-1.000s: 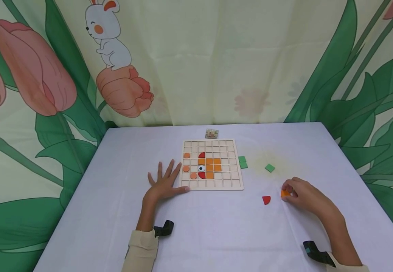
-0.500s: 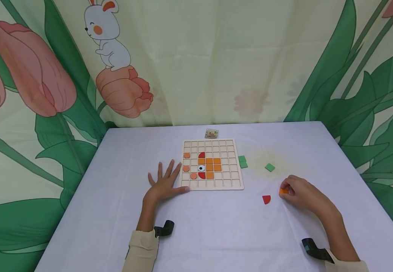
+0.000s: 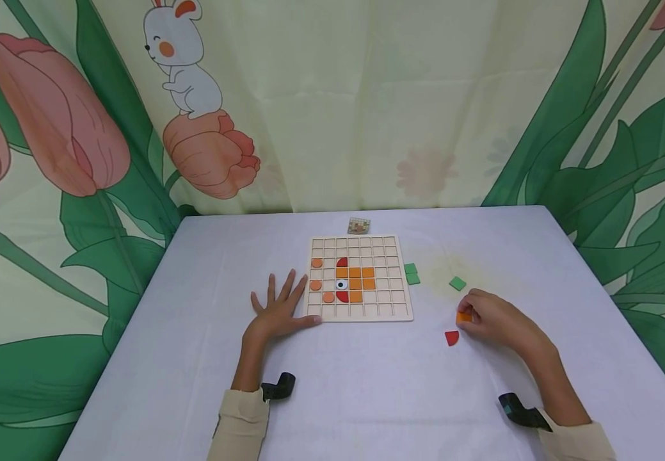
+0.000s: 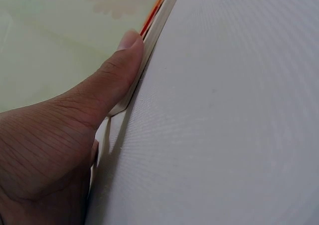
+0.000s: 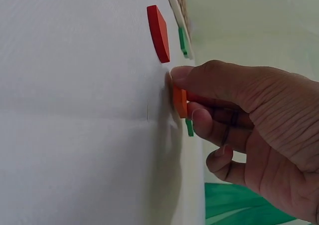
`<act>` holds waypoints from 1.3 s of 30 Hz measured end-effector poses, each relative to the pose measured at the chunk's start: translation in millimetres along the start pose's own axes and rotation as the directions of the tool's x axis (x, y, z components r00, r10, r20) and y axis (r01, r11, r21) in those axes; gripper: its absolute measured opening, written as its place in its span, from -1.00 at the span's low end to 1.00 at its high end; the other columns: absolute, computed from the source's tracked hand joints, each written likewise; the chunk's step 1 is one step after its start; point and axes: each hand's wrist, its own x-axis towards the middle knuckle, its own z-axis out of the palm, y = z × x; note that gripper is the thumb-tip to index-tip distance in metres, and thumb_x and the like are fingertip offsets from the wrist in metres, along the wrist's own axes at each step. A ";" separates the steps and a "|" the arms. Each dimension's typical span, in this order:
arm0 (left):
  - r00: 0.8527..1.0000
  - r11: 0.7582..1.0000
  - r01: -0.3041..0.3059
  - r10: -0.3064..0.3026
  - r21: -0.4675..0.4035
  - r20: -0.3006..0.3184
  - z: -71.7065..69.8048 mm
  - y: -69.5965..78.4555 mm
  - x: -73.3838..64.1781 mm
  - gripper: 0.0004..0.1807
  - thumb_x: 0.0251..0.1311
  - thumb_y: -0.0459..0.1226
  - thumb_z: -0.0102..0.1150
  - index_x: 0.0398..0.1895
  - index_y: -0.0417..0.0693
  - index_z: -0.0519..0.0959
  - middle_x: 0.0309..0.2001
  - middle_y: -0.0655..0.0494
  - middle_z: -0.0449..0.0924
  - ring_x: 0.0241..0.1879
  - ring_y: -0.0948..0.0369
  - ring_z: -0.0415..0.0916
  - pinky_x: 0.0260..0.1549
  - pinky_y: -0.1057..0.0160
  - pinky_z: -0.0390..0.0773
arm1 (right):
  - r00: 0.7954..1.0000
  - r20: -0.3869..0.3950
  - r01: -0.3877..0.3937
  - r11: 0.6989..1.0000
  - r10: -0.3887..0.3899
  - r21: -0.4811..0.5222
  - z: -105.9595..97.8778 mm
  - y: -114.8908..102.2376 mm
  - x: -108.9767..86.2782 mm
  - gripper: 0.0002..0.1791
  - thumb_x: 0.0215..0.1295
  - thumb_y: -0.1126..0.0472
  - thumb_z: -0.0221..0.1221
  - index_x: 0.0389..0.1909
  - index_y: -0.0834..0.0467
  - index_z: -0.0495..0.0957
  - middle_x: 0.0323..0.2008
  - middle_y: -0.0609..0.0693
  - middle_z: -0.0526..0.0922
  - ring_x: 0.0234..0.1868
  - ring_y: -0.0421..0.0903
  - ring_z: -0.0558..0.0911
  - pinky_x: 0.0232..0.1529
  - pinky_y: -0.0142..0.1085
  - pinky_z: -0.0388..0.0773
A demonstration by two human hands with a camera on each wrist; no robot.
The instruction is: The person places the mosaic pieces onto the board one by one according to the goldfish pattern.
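My right hand [image 3: 496,320] pinches an orange tile [image 5: 180,101] between thumb and fingers, close over the white tablecloth. Just to its left lies a red quarter-round tile [image 3: 452,338]. My left hand [image 3: 277,315] spreads its fingers at the left edge of a pale grid board [image 3: 390,312], with the thumb at the near left corner; in the left wrist view the thumb [image 4: 117,70] presses along the board's edge. On the board sit several orange square tiles [image 3: 355,283], two red rounded tiles [image 3: 342,296], an eye tile [image 3: 341,285] and three light orange discs [image 3: 315,285].
Two green tiles [image 3: 411,274] lie against the board's right side. Another green tile [image 3: 457,283] is farther right, beyond my right hand. A small patterned piece [image 3: 358,225] lies behind the board. A printed curtain [image 3: 332,115] hangs past the table's far edge.
My right hand has moved left with the orange tile and is now beside the red quarter-round tile. My left hand stays in place at the board.
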 end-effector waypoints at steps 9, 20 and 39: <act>1.000 1.000 -0.001 0.001 0.003 0.002 0.5 -0.5 0.4 0.14 0.00 0.40 0.14 0.58 0.33 -0.16 0.60 0.14 -0.45 0.51 -0.17 -0.71 0.23 -0.53 -0.53 | 0.999 0.018 0.035 0.999 -0.035 -0.029 0.5 -22.0 26.7 -0.76 0.10 0.21 0.38 -0.23 0.19 0.61 -0.37 -0.06 0.54 -0.39 -0.18 0.45 -0.37 -0.39 0.53; 1.000 1.000 -0.012 0.012 -0.011 -0.024 1.3 0.0 -1.3 0.13 -0.01 0.39 0.17 0.57 0.30 -0.11 0.61 0.12 -0.40 0.52 -0.18 -0.69 0.23 -0.53 -0.53 | 0.985 0.030 0.170 0.985 -0.170 -0.008 14.0 -55.3 59.3 -0.76 0.13 0.17 0.38 -0.21 0.15 0.63 -0.40 -0.10 0.47 -0.49 -0.25 0.37 -0.51 -0.47 0.34; 1.000 1.000 -0.006 0.006 -0.008 -0.001 -3.0 2.3 -3.7 0.13 0.02 0.38 0.16 0.58 0.33 -0.17 0.60 0.15 -0.44 0.52 -0.16 -0.71 0.24 -0.51 -0.53 | 0.959 0.070 0.279 0.959 -0.275 -0.053 33.8 -97.4 104.2 -0.73 0.21 0.09 0.34 -0.15 0.15 0.64 -0.19 -0.06 0.58 -0.35 -0.20 0.44 -0.32 -0.41 0.45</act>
